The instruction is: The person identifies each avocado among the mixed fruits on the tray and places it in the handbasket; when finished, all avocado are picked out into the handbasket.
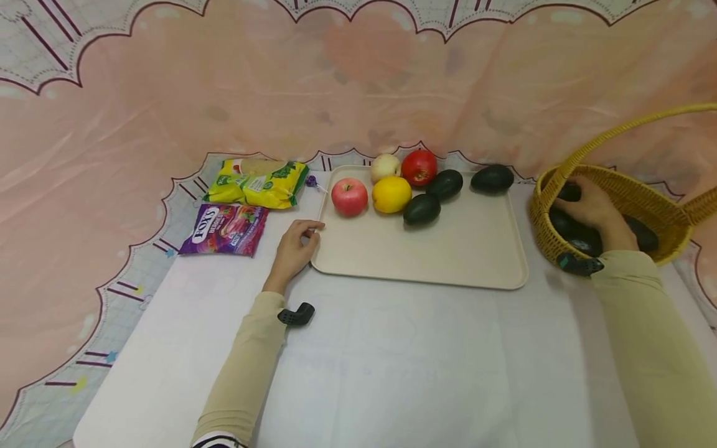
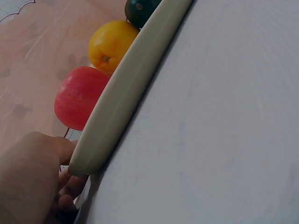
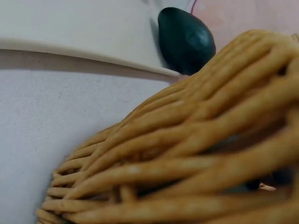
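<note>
My left hand (image 1: 295,252) is at the left edge of a beige tray (image 1: 426,258), gripping its rim, thumb on the rim and fingers curled below it in the left wrist view. My right hand (image 1: 594,205) reaches into a wicker basket (image 1: 661,193) and holds a dark avocado (image 1: 569,191) between thumb and fingers. More avocados (image 1: 582,236) lie under and beside this hand. In the right wrist view the basket wall (image 3: 154,154) hides most of the hand. On the tray are a pink-red apple (image 1: 350,197), a yellow fruit (image 1: 391,194) and several avocados (image 1: 422,210).
A pale round fruit (image 1: 385,168) and a red fruit (image 1: 419,167) sit at the tray's back edge. Left of the tray lie a yellow-green packet (image 1: 257,183), a purple candy bag (image 1: 226,230) and a small purple lollipop (image 1: 311,181). The basket's handle (image 1: 622,134) arches overhead.
</note>
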`<state>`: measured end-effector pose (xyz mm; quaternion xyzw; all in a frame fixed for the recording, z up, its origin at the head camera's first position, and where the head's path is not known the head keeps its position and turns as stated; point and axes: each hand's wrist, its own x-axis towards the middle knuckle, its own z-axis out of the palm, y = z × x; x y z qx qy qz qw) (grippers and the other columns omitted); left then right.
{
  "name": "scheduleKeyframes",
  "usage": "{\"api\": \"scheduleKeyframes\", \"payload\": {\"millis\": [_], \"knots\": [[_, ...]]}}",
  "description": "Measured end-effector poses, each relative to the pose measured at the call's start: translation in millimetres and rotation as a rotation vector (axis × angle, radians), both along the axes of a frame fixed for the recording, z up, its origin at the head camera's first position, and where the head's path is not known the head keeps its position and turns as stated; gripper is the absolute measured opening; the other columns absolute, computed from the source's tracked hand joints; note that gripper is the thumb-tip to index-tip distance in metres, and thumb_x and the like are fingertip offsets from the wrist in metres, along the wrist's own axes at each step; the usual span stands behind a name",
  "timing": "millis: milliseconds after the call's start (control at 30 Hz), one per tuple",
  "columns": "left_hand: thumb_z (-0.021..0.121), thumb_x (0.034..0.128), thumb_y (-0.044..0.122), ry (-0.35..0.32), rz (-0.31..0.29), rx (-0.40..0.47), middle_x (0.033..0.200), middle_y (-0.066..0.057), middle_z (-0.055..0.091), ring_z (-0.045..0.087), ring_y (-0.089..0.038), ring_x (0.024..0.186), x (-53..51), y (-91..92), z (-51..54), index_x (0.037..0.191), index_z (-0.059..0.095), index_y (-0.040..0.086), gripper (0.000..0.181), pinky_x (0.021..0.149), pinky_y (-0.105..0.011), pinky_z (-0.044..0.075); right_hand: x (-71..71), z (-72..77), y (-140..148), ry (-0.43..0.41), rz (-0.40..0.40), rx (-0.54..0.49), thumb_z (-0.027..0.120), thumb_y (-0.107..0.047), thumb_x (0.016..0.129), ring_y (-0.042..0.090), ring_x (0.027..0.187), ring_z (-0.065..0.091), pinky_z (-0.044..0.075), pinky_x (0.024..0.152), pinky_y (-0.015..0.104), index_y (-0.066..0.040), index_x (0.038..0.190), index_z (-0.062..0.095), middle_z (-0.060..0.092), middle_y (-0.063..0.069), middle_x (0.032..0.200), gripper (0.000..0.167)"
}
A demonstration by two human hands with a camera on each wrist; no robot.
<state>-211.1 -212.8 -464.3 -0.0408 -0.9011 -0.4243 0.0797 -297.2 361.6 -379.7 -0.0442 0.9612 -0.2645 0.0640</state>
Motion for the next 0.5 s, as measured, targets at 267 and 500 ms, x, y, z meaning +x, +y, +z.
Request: {"api": "scheduleKeyframes", "payload": {"millis": [267,500], "knots": [[0.054,0.0920,0.013,-0.006,0.014,-0.005,0.115,-0.009,0.058,0.056,-0.022,0.097,-0.6,1.1,0.9,0.115,0.064,0.013,0.025,0.081,-0.033,0.040,3.4,-4.4,2,-0.001,-0.003,-0.027,0.049,-0.047,0.092,0.058,0.131,0.021,0.017,0.104,0.066,0.004,0.146,0.020,0.024,0.038,0.144,0.079],[0.054,0.0920,0.013,-0.006,0.012,-0.004,0.114,-0.008,0.058,0.055,-0.022,0.095,-0.6,1.4,1.6,0.116,0.064,0.014,0.025,0.079,-0.033,0.039,14.2,1.1,0,0.086,-0.047,-0.089,0.049,-0.045,0.093,0.055,0.128,0.029,0.023,0.101,0.066,0.000,0.145,0.027,0.032,0.033,0.143,0.073]]}}
